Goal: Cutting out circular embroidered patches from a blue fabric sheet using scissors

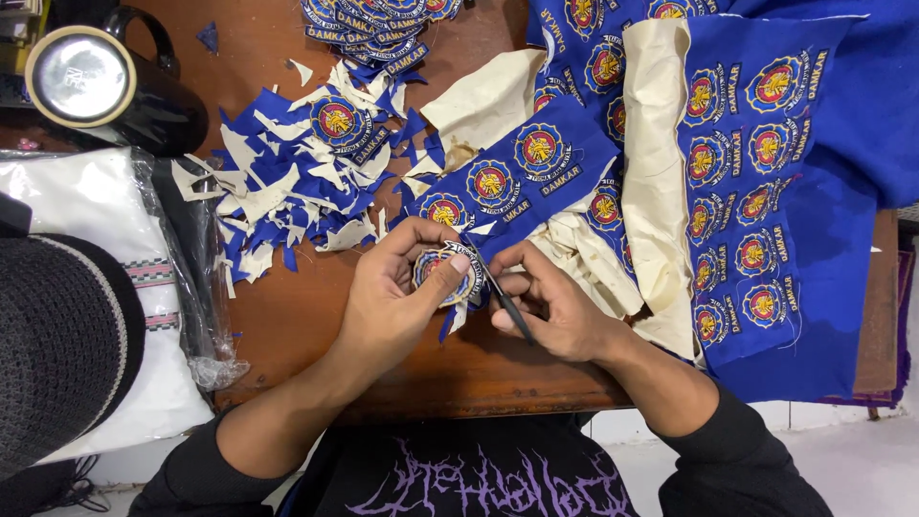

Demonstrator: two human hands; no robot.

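Over the wooden worktop (316, 325), trimming embroidered patches.
My left hand (397, 292) pinches a round patch (442, 273); my right hand (546, 302) is clenched around small scissors (503, 297) at its edge.

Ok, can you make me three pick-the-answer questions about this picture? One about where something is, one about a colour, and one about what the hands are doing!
1. Where is the scrap pile?
A. On the table, left of the hands
B. On the floor
C. Inside the mug

2. What colour is the patch cloth?
A. Green
B. Blue
C. Pink

3. What is the right hand doing?
A. Lying flat and empty
B. Holding a slim tool at the patch
C. Lifting the mug

Answers:
1. A, the blue and cream scraps lie on the wooden table, up and left of the hands.
2. B, the cloth is blue with round red-and-yellow badges.
3. B, its fingers grip a dark tool against the patch that the left hand holds.
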